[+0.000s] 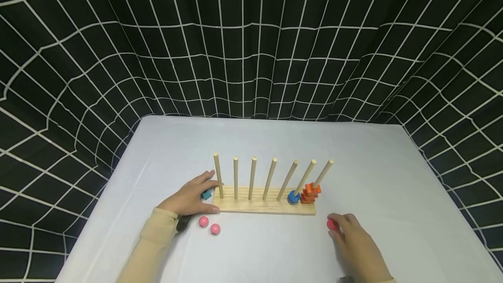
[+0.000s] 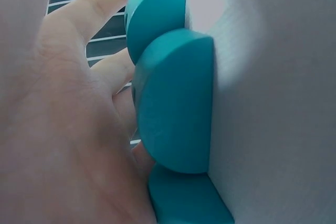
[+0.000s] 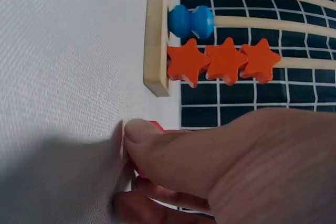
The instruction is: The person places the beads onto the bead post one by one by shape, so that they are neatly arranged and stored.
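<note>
A wooden peg board (image 1: 267, 206) with several upright pegs lies on the table. My left hand (image 1: 192, 194) holds its left end, the thumb at the front edge and a finger at the back. Teal blocks with rounded sides (image 2: 176, 103) stand in a row by the left palm; the head view shows only a teal bit (image 1: 206, 194). To the right of the board, my right hand (image 1: 355, 243) pinches a red bead (image 1: 332, 224) low over the table, mostly hidden by the thumb in the right wrist view. Orange star beads (image 3: 226, 61) are stacked on the rightmost peg, blue beads (image 3: 181, 21) on the neighbouring one.
Two pink beads (image 1: 203, 221) lie on the white table (image 1: 271, 252) in front of the board's left end. The other pegs (image 1: 252, 178) stand bare. A black cloth with a white grid (image 1: 251, 43) surrounds the table at the back and sides.
</note>
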Demonstrator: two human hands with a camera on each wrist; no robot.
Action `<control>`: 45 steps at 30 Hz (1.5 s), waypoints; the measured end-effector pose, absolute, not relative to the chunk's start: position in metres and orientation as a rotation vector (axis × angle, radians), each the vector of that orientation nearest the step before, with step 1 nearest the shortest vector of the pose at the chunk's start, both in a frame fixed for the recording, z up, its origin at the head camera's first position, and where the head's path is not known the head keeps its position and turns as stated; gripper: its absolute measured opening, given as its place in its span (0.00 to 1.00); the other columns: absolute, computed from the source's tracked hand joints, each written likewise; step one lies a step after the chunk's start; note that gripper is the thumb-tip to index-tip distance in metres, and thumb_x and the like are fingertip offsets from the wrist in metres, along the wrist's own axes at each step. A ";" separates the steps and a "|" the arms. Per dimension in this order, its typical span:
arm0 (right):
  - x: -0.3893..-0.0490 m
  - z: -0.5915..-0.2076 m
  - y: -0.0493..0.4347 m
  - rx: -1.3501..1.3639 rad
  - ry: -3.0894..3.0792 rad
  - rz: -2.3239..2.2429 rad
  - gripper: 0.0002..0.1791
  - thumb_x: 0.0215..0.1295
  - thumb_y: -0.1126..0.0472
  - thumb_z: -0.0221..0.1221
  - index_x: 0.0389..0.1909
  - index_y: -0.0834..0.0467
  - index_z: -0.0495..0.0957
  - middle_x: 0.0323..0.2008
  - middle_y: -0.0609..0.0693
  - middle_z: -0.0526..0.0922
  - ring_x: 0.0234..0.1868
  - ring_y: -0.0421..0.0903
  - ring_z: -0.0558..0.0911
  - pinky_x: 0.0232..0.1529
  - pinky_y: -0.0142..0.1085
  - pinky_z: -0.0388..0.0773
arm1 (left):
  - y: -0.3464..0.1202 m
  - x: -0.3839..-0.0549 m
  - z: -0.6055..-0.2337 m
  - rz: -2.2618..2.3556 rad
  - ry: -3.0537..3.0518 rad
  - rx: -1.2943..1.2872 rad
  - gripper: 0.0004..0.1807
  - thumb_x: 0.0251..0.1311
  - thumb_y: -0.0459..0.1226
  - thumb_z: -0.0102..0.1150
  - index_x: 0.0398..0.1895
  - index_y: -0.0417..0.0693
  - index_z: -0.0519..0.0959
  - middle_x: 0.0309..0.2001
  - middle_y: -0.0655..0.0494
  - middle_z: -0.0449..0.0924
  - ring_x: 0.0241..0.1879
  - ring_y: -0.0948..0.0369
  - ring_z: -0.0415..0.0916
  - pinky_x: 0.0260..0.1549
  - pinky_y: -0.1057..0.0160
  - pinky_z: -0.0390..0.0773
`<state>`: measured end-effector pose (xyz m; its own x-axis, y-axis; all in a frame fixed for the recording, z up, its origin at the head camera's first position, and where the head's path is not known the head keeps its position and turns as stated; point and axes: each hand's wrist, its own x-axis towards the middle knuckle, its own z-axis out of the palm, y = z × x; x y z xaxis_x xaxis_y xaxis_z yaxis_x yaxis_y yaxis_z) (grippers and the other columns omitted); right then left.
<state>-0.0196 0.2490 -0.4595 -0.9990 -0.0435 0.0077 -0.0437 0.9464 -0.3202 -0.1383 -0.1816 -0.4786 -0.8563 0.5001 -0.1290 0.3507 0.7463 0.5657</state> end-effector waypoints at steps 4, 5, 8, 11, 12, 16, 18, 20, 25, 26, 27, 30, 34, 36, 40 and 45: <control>-0.022 -0.458 0.248 0.034 -3.091 0.498 0.22 0.58 0.61 0.66 0.54 0.58 0.75 0.41 0.53 0.77 0.27 0.42 0.73 0.29 0.40 0.77 | -0.182 -0.139 -0.476 0.774 2.678 0.673 0.41 0.44 0.62 0.68 0.63 0.59 0.71 0.74 0.49 0.52 0.73 0.45 0.49 0.65 0.39 0.58; -0.022 -0.458 0.247 0.011 -3.086 0.497 0.22 0.59 0.61 0.65 0.55 0.59 0.74 0.42 0.54 0.77 0.28 0.42 0.74 0.30 0.42 0.78 | -0.182 -0.139 -0.475 0.771 2.675 0.671 0.41 0.44 0.62 0.68 0.63 0.59 0.71 0.74 0.49 0.52 0.73 0.45 0.49 0.65 0.39 0.58; -0.023 -0.452 0.248 -0.016 -2.980 0.513 0.22 0.61 0.62 0.63 0.56 0.60 0.72 0.44 0.54 0.77 0.30 0.44 0.76 0.28 0.41 0.78 | -0.181 -0.138 -0.472 0.784 2.670 0.677 0.40 0.45 0.61 0.68 0.62 0.58 0.72 0.74 0.47 0.52 0.73 0.43 0.49 0.64 0.38 0.58; -0.025 -0.441 0.249 0.036 -2.789 0.520 0.23 0.58 0.67 0.64 0.55 0.62 0.71 0.44 0.56 0.77 0.29 0.45 0.76 0.22 0.35 0.73 | -0.180 -0.137 -0.471 0.791 2.668 0.680 0.40 0.45 0.60 0.69 0.62 0.57 0.72 0.74 0.47 0.53 0.72 0.43 0.49 0.64 0.37 0.59; -0.027 -0.436 0.249 0.068 -2.723 0.512 0.23 0.57 0.68 0.65 0.54 0.63 0.71 0.44 0.56 0.77 0.29 0.45 0.76 0.20 0.34 0.71 | -0.180 -0.137 -0.471 0.795 2.668 0.678 0.40 0.45 0.60 0.69 0.62 0.57 0.72 0.74 0.46 0.53 0.72 0.43 0.49 0.64 0.37 0.59; -0.033 -0.409 0.247 0.153 -2.559 0.489 0.26 0.54 0.72 0.66 0.55 0.64 0.71 0.45 0.59 0.76 0.29 0.47 0.76 0.19 0.30 0.70 | -0.181 -0.137 -0.474 0.788 2.668 0.662 0.40 0.45 0.61 0.68 0.62 0.59 0.72 0.74 0.47 0.52 0.73 0.44 0.49 0.65 0.38 0.58; -0.035 -0.395 0.245 0.194 -2.498 0.501 0.27 0.53 0.74 0.66 0.55 0.65 0.72 0.46 0.60 0.76 0.30 0.47 0.75 0.22 0.26 0.71 | -0.181 -0.137 -0.476 0.790 2.666 0.652 0.40 0.45 0.61 0.68 0.62 0.60 0.72 0.74 0.48 0.52 0.73 0.45 0.48 0.65 0.38 0.58; -0.036 -0.382 0.242 0.235 -2.441 0.547 0.28 0.51 0.77 0.65 0.56 0.64 0.73 0.47 0.59 0.77 0.32 0.46 0.75 0.27 0.20 0.70 | -0.181 -0.137 -0.476 0.793 2.666 0.653 0.40 0.44 0.61 0.68 0.62 0.60 0.72 0.74 0.49 0.52 0.73 0.44 0.48 0.65 0.38 0.58; -0.039 -0.351 0.226 0.317 -2.349 0.708 0.30 0.50 0.78 0.65 0.57 0.62 0.75 0.49 0.57 0.79 0.38 0.40 0.75 0.36 0.14 0.68 | -0.180 -0.136 -0.474 0.793 2.667 0.656 0.40 0.44 0.60 0.69 0.62 0.59 0.72 0.74 0.49 0.52 0.73 0.44 0.48 0.65 0.38 0.58; -0.041 -0.346 0.222 0.330 -2.332 0.727 0.31 0.50 0.78 0.66 0.58 0.61 0.75 0.49 0.56 0.79 0.38 0.39 0.75 0.36 0.14 0.69 | -0.180 -0.136 -0.474 0.793 2.668 0.656 0.40 0.44 0.60 0.69 0.62 0.59 0.72 0.74 0.49 0.52 0.73 0.44 0.48 0.65 0.38 0.58; -0.042 -0.342 0.219 0.343 -2.316 0.741 0.32 0.49 0.78 0.66 0.58 0.61 0.75 0.49 0.56 0.80 0.37 0.38 0.75 0.35 0.14 0.69 | -0.180 -0.136 -0.473 0.793 2.668 0.659 0.39 0.44 0.60 0.69 0.62 0.59 0.72 0.74 0.49 0.52 0.73 0.44 0.48 0.65 0.37 0.58; -0.051 -0.334 0.206 0.398 -2.257 0.741 0.32 0.47 0.76 0.68 0.58 0.62 0.74 0.47 0.55 0.81 0.33 0.41 0.77 0.32 0.16 0.70 | -0.179 -0.137 -0.474 0.798 2.670 0.660 0.39 0.44 0.60 0.69 0.62 0.60 0.72 0.74 0.48 0.52 0.73 0.44 0.48 0.64 0.37 0.58; -0.063 -0.332 0.193 0.487 -2.219 0.742 0.29 0.48 0.74 0.67 0.55 0.64 0.75 0.47 0.54 0.81 0.29 0.42 0.78 0.27 0.19 0.71 | -0.181 -0.137 -0.478 0.809 2.664 0.655 0.40 0.44 0.61 0.69 0.62 0.60 0.72 0.74 0.49 0.52 0.73 0.45 0.48 0.65 0.37 0.58; -0.068 -0.332 0.189 0.513 -2.214 0.737 0.28 0.48 0.74 0.67 0.54 0.64 0.76 0.46 0.54 0.81 0.29 0.42 0.78 0.26 0.20 0.71 | -0.182 -0.138 -0.480 0.809 2.658 0.661 0.40 0.44 0.61 0.68 0.62 0.61 0.72 0.74 0.49 0.52 0.73 0.45 0.48 0.65 0.37 0.57; -0.073 -0.336 0.186 0.532 -2.208 0.703 0.27 0.48 0.73 0.68 0.53 0.62 0.77 0.45 0.54 0.81 0.27 0.41 0.78 0.22 0.21 0.68 | -0.182 -0.139 -0.483 0.800 2.662 0.671 0.40 0.44 0.63 0.67 0.62 0.62 0.71 0.75 0.51 0.51 0.73 0.46 0.49 0.65 0.38 0.58; -0.078 -0.341 0.183 0.530 -2.238 0.634 0.24 0.48 0.70 0.70 0.49 0.57 0.81 0.43 0.51 0.82 0.25 0.40 0.78 0.19 0.24 0.68 | -0.183 -0.139 -0.480 0.792 2.675 0.662 0.40 0.44 0.63 0.68 0.62 0.62 0.72 0.75 0.51 0.52 0.73 0.45 0.50 0.65 0.38 0.58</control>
